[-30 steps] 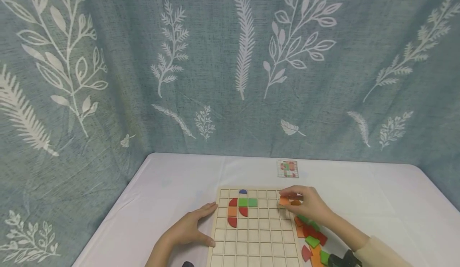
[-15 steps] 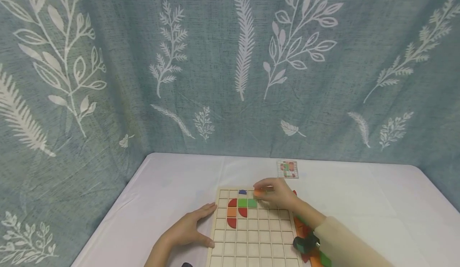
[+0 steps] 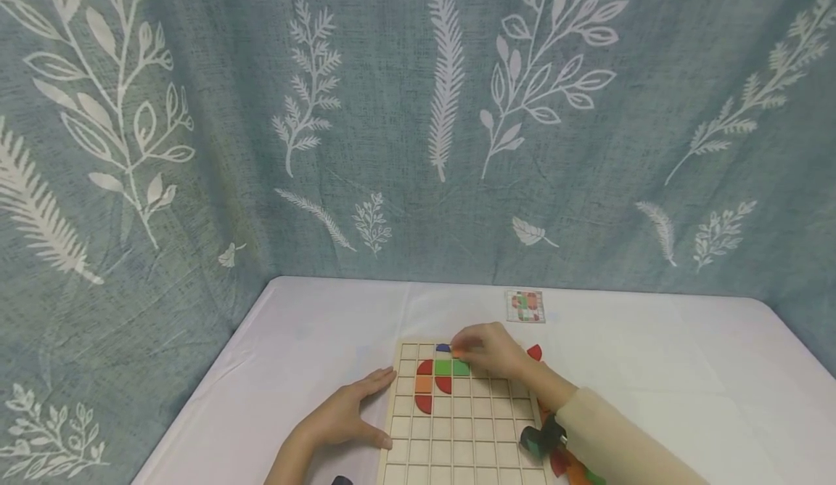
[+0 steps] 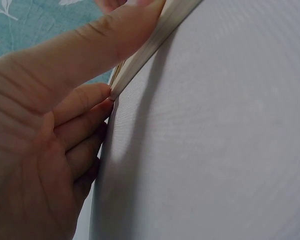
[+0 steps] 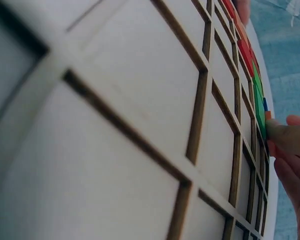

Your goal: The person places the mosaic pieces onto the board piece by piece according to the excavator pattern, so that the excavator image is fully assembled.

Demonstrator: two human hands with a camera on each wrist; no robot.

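A leaf-print curtain (image 3: 379, 129) makes this white table (image 3: 326, 325) a screened-off workspace.

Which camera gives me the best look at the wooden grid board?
The head view: it shows most of the wooden grid board from above, coloured pieces included, though its near edge is cut off. The right wrist view shows its cells close up, slanted; the left wrist view, mainly its side edge.

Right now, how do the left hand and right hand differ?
Place: the left hand is at the left edge of the grid board; the right hand is over its far rows.
Grip: the left hand touches the board's edge, thumb and fingers spread apart; the right hand pinches an orange piece.
Shared: both are bare.
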